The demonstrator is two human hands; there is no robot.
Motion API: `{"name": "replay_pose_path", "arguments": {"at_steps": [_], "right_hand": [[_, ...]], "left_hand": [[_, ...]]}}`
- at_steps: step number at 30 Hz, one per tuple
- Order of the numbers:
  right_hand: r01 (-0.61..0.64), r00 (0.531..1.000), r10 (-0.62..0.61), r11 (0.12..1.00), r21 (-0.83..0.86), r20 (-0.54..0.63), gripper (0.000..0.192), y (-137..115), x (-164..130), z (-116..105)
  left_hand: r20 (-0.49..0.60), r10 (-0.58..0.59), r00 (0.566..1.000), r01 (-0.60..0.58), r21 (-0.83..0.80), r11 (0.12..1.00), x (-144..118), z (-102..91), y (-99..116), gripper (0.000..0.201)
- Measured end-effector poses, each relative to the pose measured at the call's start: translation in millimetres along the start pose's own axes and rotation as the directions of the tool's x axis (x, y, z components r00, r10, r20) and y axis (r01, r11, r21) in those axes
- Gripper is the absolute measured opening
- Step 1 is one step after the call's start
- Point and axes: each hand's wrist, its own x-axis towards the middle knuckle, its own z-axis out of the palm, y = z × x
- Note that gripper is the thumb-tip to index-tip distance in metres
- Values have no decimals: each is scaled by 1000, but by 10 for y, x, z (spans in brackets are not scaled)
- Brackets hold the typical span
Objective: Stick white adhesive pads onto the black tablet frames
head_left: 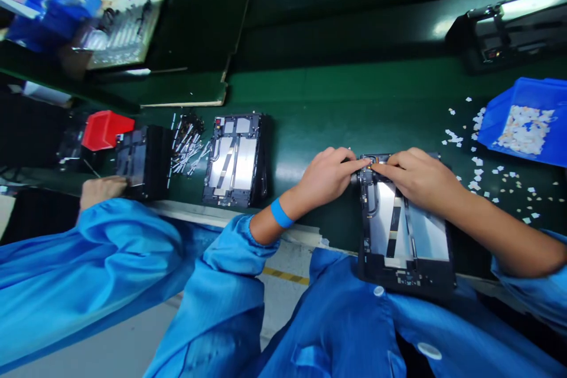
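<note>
Tablet chassis (405, 236): both hands, left (328, 177), right (419, 180), fingertips pinching top edge.

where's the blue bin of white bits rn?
Head view, far right: the blue bin sits on the green table, beyond the right hand, with loose white bits scattered between.

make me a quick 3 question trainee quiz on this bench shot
1. True or false: both hands, left hand and right hand, meet at the far end of the opened tablet.
2. Which colour is the bin holding the small white pieces? A red, B blue, C yellow.
3. Fill in: the wristband sits on the ___ wrist.

Key: 1 true. 2 B. 3 left.
</note>
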Motion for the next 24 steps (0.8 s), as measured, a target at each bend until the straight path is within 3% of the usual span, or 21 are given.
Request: {"name": "replay_pose_path", "arguments": {"at_steps": [5, 12, 16, 19, 20, 21, 22, 23, 24], "right_hand": [[135, 989, -125, 980, -145, 74, 38, -9, 78, -103], [238, 966, -208, 948, -209, 154, 37, 29, 135, -159], [176, 984, -175, 984, -26, 46, 43, 13, 53, -156], [-12, 989, 35, 987, 160, -142, 42, -121, -216, -318], [-116, 961, 168, 966, 229, -222, 39, -180, -358, -388], [-228, 891, 327, 922, 312, -316, 35, -234, -521, -452], [-323, 766, 492, 851, 415, -413, 29, -277, -702, -503], [-378, 583, 642, 757, 533, -498, 21, -302, -899, -537], [-381, 357, 752, 658, 649, -554, 12, -303, -1109, -556]], "left_hand": [[-126, -34, 991, 23, -90, 996, -78, -1, -28, 44], [-50, -41, 998, 50, 178, 983, -84, -28, 38, 37], [40, -35, 999, 19, 352, 936, -62, -21, 101, 41], [74, -29, 997, -5, 421, 907, -26, -45, 167, 45], [79, -24, 997, -12, 433, 901, -12, -64, 184, 45], [80, -15, 997, -22, 440, 898, 2, -85, 189, 45], [86, 4, 996, -42, 441, 897, 14, -103, 179, 44], [82, 24, 996, -58, 440, 896, 26, -113, 149, 43], [76, 51, 996, -79, 435, 897, 38, -113, 102, 42]]}}
